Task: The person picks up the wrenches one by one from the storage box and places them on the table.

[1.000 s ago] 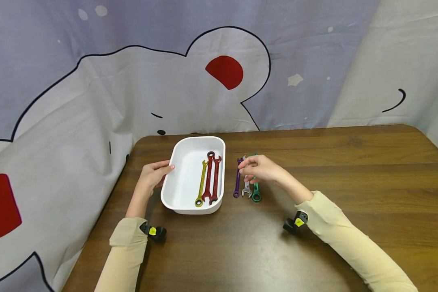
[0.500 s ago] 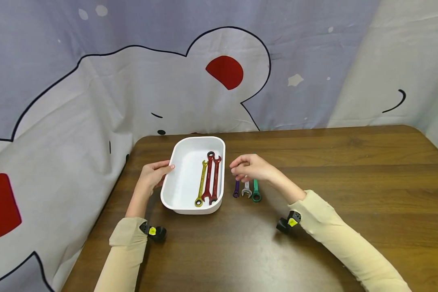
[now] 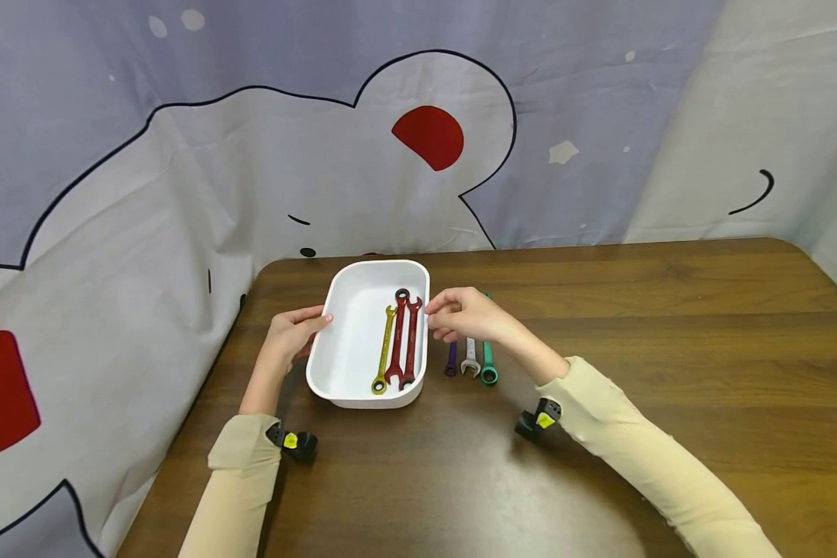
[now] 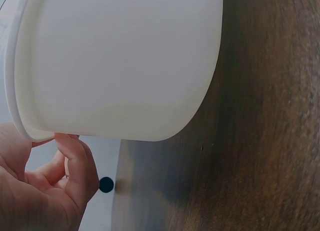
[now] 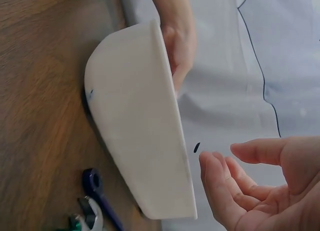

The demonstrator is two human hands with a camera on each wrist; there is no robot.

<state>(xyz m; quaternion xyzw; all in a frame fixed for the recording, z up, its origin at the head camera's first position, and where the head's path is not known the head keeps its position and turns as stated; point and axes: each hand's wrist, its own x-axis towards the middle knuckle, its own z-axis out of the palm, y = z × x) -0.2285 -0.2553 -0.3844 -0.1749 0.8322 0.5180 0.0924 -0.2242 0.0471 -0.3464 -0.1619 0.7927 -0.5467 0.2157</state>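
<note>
My left hand (image 3: 289, 337) grips the left rim of a white plastic tub (image 3: 345, 333), thumb over the edge; in the left wrist view its curled fingers sit under the lip. Inside the tub lie a yellow combination wrench (image 3: 385, 353) and two red wrenches, one (image 3: 397, 341) beside the other (image 3: 411, 345). My right hand (image 3: 470, 314) hovers at the tub's right rim. In the right wrist view, a gap shows between its thumb and bent fingers, with nothing held. Below it, partly hidden, are a purple wrench (image 3: 451, 360), a silver wrench (image 3: 470, 354) and a green wrench (image 3: 488, 360).
Everything is on a brown wooden table (image 3: 642, 325) with rounded far corners. A printed cloth (image 3: 265, 178) hangs behind it and along the left side. Each wrist wears a small black camera, one on the left (image 3: 307, 447) and one on the right (image 3: 528, 426).
My right hand has moved left from over the loose wrenches to the tub's right rim. The left hand, the tub and the wrenches in it have stayed put.
</note>
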